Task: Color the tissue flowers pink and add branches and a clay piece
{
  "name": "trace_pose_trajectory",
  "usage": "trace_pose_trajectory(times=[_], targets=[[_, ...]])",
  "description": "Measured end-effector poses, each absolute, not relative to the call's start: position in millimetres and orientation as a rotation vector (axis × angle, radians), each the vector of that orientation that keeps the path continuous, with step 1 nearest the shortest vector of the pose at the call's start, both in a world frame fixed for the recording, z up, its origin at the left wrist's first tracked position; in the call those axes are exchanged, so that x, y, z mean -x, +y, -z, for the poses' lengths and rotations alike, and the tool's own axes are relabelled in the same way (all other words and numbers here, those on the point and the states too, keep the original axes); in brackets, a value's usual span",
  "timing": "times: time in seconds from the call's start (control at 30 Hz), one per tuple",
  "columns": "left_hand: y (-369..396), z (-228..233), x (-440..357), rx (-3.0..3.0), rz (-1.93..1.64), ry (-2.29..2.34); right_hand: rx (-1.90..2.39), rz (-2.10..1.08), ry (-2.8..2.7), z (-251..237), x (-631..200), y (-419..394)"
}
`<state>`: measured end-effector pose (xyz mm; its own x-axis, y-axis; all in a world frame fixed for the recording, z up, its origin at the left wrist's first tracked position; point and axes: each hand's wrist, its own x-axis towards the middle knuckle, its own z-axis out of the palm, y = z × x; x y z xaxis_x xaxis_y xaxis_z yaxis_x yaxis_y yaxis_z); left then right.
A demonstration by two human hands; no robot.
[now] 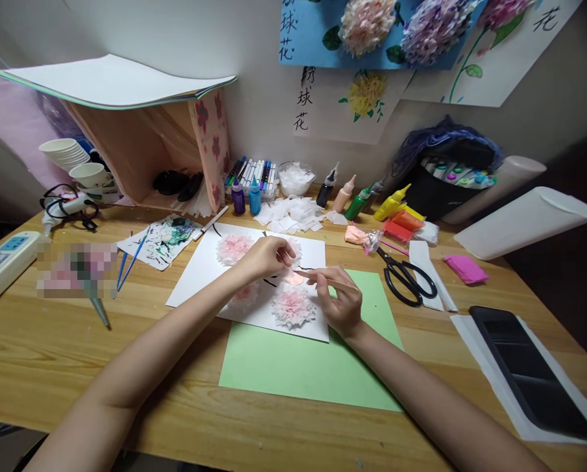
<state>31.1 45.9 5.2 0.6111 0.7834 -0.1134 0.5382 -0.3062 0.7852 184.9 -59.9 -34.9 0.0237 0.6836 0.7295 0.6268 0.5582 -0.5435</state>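
Left hand [266, 257] pinches pink tissue [293, 278]; right hand [341, 303] grips a thin stick [323, 278], above white card [209, 262] mid-desk [52, 354].

Four pink paper flowers [292, 307], one scissors [407, 278], two hands.

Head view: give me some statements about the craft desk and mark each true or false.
1. The right hand holds a thin stick. True.
2. The black scissors lie on the green paper. False: they lie on the wooden desk, right of it.
3. The left hand rests over the white sheet with pink paper flowers. True.
4. The paint bottles stand at the desk's near edge. False: they stand at the back by the wall.
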Motion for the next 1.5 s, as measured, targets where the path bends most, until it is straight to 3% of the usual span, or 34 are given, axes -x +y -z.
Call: trace_pose_trajectory(times=[0.43,0.73,1.5], targets=[[48,-6,-28,-2.102,-0.378,1.083,1.114,-0.055,-1.883,39,-183,-55],[49,-14,-21,-2.273,-0.173,1.295,1.172,-0.070,-1.838,42,-183,-54],[47,-17,-22,-2.287,-0.071,1.285,1.155,-0.107,-1.815,39,-183,-57]])
